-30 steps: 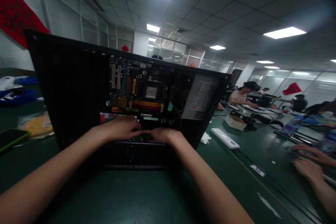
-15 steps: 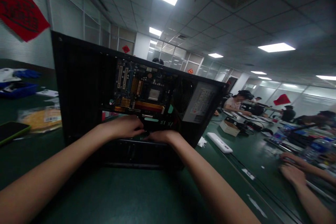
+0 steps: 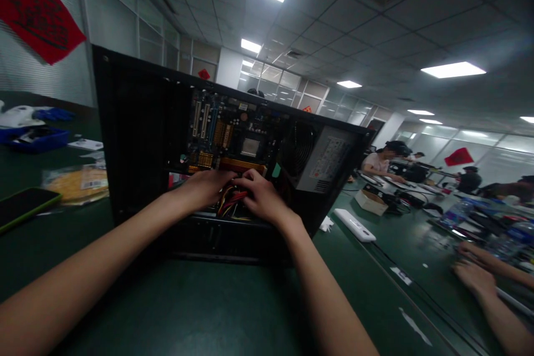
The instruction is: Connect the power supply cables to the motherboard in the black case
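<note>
An open black computer case [image 3: 133,139] stands before me on the table. Inside it are a motherboard [image 3: 233,122] with a silver square chip [image 3: 250,147], a dark fan [image 3: 298,142] and a power supply [image 3: 327,158] with a label. A bundle of red, yellow and black cables [image 3: 231,203] hangs between my hands in the lower part of the case. My right hand [image 3: 265,194] is closed, its bent fingers gripping the bundle from the right. From the left, my left hand [image 3: 206,189] is closed at the top of the same bundle; its fingertips are partly hidden.
Left on the green table [image 3: 167,311] lie a phone [image 3: 27,206], a plastic packet [image 3: 77,183] and a blue tray [image 3: 35,140]. To the right are a white power strip [image 3: 354,225], a small box [image 3: 370,202] and a co-worker's hands [image 3: 475,272].
Both hands have risen from the case's lower edge toward the motherboard. The coloured cable bundle now shows between them. The view has shifted slightly.
</note>
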`<state>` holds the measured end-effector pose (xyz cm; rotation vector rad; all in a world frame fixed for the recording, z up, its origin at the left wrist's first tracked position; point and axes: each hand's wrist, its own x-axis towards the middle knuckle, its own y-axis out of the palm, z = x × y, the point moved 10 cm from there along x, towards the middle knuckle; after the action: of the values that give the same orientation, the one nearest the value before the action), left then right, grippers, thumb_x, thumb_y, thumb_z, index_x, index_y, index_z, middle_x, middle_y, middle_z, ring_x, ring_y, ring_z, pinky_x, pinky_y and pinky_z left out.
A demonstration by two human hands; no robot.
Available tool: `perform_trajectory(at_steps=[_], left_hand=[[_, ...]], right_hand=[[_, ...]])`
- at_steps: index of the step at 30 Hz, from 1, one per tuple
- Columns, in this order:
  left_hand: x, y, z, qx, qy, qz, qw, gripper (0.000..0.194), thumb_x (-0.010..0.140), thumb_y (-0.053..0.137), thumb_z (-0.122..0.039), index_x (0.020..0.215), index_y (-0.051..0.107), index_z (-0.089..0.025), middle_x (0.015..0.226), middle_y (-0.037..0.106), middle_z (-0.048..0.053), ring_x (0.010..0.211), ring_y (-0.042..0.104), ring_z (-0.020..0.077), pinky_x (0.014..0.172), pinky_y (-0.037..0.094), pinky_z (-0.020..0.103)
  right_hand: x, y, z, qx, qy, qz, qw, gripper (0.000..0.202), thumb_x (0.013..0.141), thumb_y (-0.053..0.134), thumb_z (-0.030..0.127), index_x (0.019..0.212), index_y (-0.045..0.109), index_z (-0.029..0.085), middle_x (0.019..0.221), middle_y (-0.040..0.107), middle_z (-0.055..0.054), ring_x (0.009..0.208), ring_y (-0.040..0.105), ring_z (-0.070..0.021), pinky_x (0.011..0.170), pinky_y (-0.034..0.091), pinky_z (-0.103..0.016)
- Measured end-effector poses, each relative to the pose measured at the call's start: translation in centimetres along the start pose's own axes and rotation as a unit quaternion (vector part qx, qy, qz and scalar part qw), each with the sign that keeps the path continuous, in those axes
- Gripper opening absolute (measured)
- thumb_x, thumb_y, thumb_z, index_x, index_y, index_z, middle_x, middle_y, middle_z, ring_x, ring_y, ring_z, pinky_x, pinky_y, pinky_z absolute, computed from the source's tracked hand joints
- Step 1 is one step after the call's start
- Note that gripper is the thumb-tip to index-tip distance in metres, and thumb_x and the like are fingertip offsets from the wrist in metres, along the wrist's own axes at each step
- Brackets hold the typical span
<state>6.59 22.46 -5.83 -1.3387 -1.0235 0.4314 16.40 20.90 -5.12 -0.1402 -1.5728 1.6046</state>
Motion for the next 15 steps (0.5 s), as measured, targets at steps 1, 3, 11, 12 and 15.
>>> perform_trajectory(at_steps=[1, 3, 11, 12, 15], left_hand=[[0.0, -0.5, -0.2, -0.012, 0.003, -0.013, 1.0, 0.034, 0.096, 0.053, -0.033, 0.128, 0.06, -0.026, 0.128, 0.068, 0.01, 0.113, 0.066, 0.0285, 0.086, 0.05, 0.034], [0.1, -1.4, -0.6, -0.023, 0.005, -0.032, 0.999, 0.033, 0.096, 0.053, -0.031, 0.127, 0.062, -0.027, 0.129, 0.068, 0.007, 0.115, 0.065, 0.0273, 0.09, 0.049, 0.034], [0.3, -2.3, -1.3, 0.001, 0.023, -0.054, 0.998, 0.029, 0.095, 0.056, -0.033, 0.119, 0.072, -0.027, 0.116, 0.074, 0.004, 0.107, 0.068, 0.0245, 0.091, 0.05, 0.033], [0.4, -2.1, -1.1, 0.006, 0.022, -0.054, 0.998, 0.029, 0.094, 0.057, -0.032, 0.118, 0.072, -0.027, 0.115, 0.075, 0.004, 0.105, 0.069, 0.0246, 0.089, 0.051, 0.033], [0.6, -2.0, 0.1, -0.007, 0.006, -0.066, 0.998, 0.028, 0.092, 0.059, -0.031, 0.115, 0.074, -0.028, 0.11, 0.076, 0.003, 0.104, 0.07, 0.0237, 0.09, 0.051, 0.032]], right_hand=[[0.0, -0.3, 0.2, 0.005, -0.006, -0.007, 1.0, 0.039, 0.089, 0.06, 0.015, 0.127, 0.066, 0.021, 0.12, 0.057, -0.007, 0.105, 0.059, -0.0185, 0.091, 0.047, -0.029], [-0.1, -0.6, 0.4, 0.014, -0.015, -0.016, 1.0, 0.043, 0.088, 0.06, 0.012, 0.13, 0.062, 0.022, 0.124, 0.057, -0.007, 0.11, 0.059, -0.0192, 0.093, 0.046, -0.029], [-0.1, -1.2, -0.5, 0.006, 0.02, -0.047, 0.999, 0.028, 0.083, 0.062, 0.007, 0.108, 0.063, 0.019, 0.112, 0.063, -0.005, 0.103, 0.06, -0.0188, 0.086, 0.046, -0.029], [0.0, -1.1, -0.5, -0.002, 0.022, -0.043, 0.999, 0.026, 0.084, 0.062, 0.008, 0.107, 0.063, 0.019, 0.112, 0.063, -0.005, 0.103, 0.06, -0.0187, 0.086, 0.046, -0.029], [0.1, -0.7, -1.0, -0.031, 0.038, -0.03, 0.998, 0.025, 0.084, 0.063, 0.006, 0.106, 0.064, 0.018, 0.112, 0.063, -0.006, 0.103, 0.061, -0.0195, 0.087, 0.046, -0.03]])
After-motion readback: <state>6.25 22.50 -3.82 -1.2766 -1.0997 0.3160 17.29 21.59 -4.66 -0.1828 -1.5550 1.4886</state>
